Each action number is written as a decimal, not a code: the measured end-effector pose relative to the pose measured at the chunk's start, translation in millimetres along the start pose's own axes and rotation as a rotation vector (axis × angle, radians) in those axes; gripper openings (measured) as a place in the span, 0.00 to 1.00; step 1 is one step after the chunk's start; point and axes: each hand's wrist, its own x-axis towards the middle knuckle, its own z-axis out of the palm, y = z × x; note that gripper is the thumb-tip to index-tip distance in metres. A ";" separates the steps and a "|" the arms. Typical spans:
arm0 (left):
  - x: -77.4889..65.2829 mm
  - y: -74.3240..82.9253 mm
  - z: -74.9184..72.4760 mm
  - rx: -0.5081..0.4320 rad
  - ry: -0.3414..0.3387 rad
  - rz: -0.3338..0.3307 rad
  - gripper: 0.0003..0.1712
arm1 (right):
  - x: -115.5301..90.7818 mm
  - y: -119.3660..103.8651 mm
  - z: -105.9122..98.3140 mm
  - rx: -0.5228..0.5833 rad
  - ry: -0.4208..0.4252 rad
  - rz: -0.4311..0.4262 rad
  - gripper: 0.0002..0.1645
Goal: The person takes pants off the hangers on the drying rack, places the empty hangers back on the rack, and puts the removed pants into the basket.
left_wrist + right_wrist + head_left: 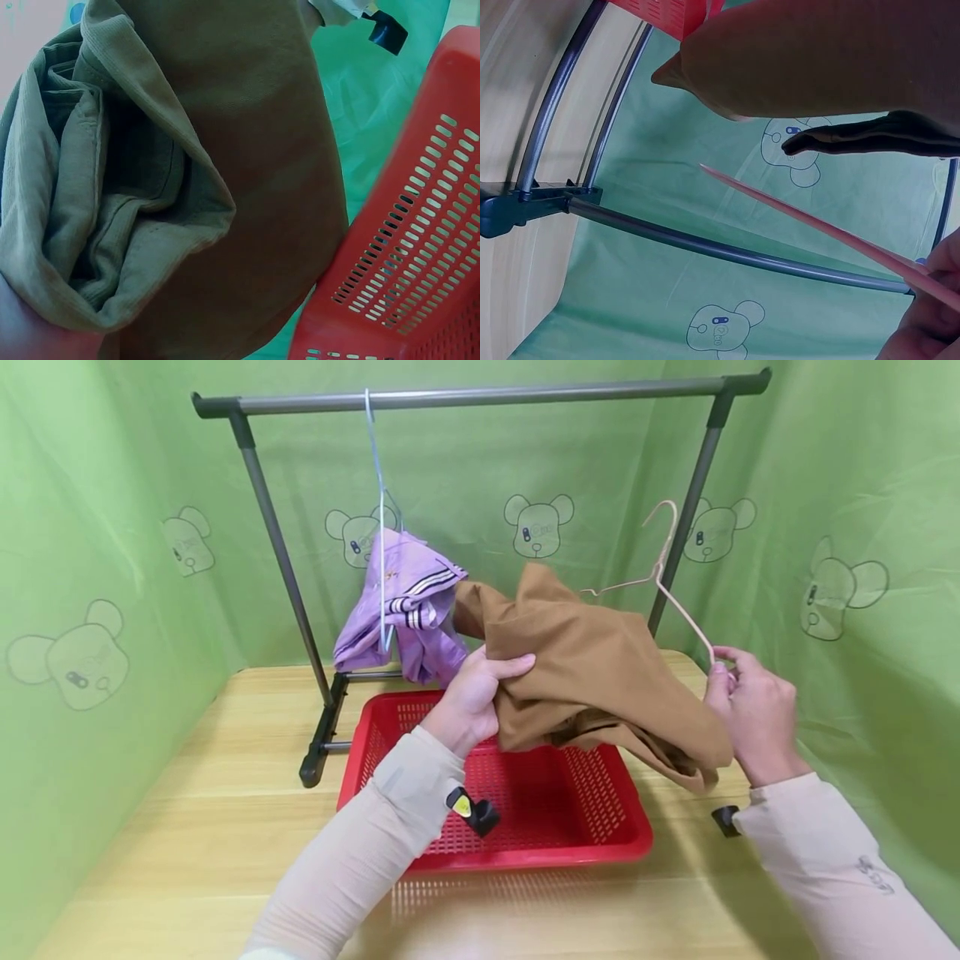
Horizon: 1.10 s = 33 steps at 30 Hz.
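Observation:
My left hand [474,697] grips a bunched brown garment [585,647] by its left part, the thumb lying across the cloth. In the left wrist view an open, folded edge of the garment [142,247] shows, with seams inside. My right hand [761,714] pinches a pink wire hanger [686,614] near one end of its shoulder. The hanger's hook points up, and its other arm reaches left above the garment. Part of the hanger is hidden by the brown cloth. In the right wrist view the hanger's pink rod [817,225] runs out from the fingers below the garment.
A red perforated basket [645,839] stands on the wooden table [187,860] beneath the garment. Behind it rises a grey clothes rack [480,397]. From its bar hangs a light blue hanger [382,552] with a purple striped garment [408,581]. Green curtains [862,468] surround the table.

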 end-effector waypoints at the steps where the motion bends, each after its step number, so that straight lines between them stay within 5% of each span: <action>1: -0.6 0.0 -0.4 -0.002 -0.003 -0.001 0.17 | 0.3 0.1 0.1 -0.003 0.004 -0.007 0.14; 33: -25.3 0.9 -7.8 -0.018 -0.019 -0.056 0.15 | 9.6 -2.3 2.4 -0.011 -0.077 0.090 0.18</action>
